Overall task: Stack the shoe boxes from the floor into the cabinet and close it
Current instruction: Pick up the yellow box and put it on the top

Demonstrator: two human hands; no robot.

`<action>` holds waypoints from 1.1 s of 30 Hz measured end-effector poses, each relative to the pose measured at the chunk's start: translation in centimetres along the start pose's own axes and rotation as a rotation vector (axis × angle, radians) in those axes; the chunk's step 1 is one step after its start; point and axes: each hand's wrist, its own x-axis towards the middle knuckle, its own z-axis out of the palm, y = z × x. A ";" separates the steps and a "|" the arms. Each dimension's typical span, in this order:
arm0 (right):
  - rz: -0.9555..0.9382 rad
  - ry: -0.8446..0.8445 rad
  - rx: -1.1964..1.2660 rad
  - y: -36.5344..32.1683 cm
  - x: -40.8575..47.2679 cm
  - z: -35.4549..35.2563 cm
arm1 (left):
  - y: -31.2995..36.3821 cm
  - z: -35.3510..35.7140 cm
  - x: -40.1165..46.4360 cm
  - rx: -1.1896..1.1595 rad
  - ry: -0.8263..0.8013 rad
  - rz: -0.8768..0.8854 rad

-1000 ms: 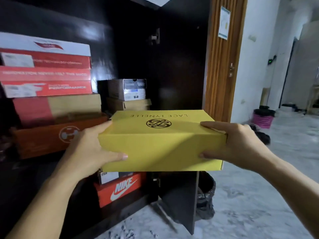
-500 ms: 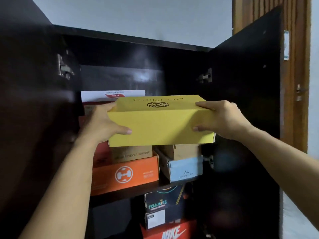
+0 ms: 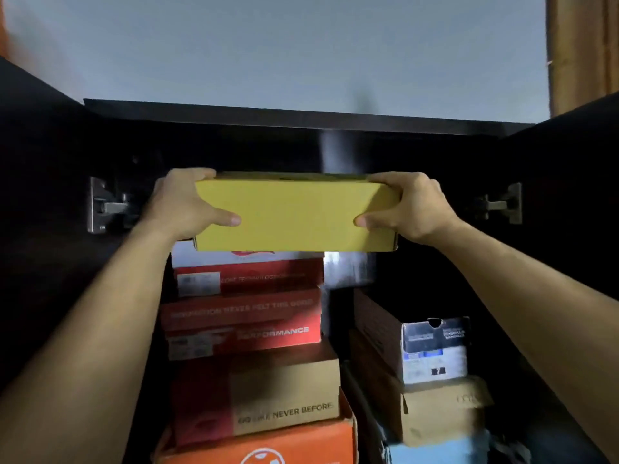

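From the head camera, the yellow shoe box (image 3: 296,216) is held up at the top of the open dark cabinet (image 3: 301,117), its long axis running left to right and one long side wall turned toward the camera. It sits level, with only a thin sliver of its lid showing above the front wall. Its lower edge is just over the white-lidded red box (image 3: 248,272) that tops the left stack — whether the two touch cannot be told.

The left hand (image 3: 186,204) grips the box's left end: the thumb lies flat on the front wall, pointing inward, while the fingers curl over the top left corner onto the lid. The right hand (image 3: 407,205) mirrors it at the right end, thumb pressed to the front wall and fingers wrapped over the top right corner. The box is clamped between the two palms, and both forearms reach up from the lower corners.

The box is smooth matte cardboard, a flat rectangular shape with crisp folded edges. Below it the left stack goes on with a second red box (image 3: 241,324) printed in white letters, a red and kraft-brown box (image 3: 268,396), then an orange box (image 3: 264,445). To the right stands a lower stack — a dark box with a pale end label (image 3: 432,349) on a plain brown cardboard box (image 3: 438,410), above a light blue box (image 3: 435,453). Metal hinges (image 3: 107,205) gleam on both inner side walls of the glossy cabinet.
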 end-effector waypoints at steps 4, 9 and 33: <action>-0.007 -0.013 0.032 -0.8 5.6 4.5 | -2.5 0.8 4.6 0.039 0.062 -0.046; 0.061 -0.035 0.080 -0.3 8.8 10.4 | -7.0 3.4 7.1 0.114 0.110 -0.131; 0.069 -0.069 0.078 2.7 2.8 8.7 | -4.0 11.0 0.0 0.663 0.117 0.315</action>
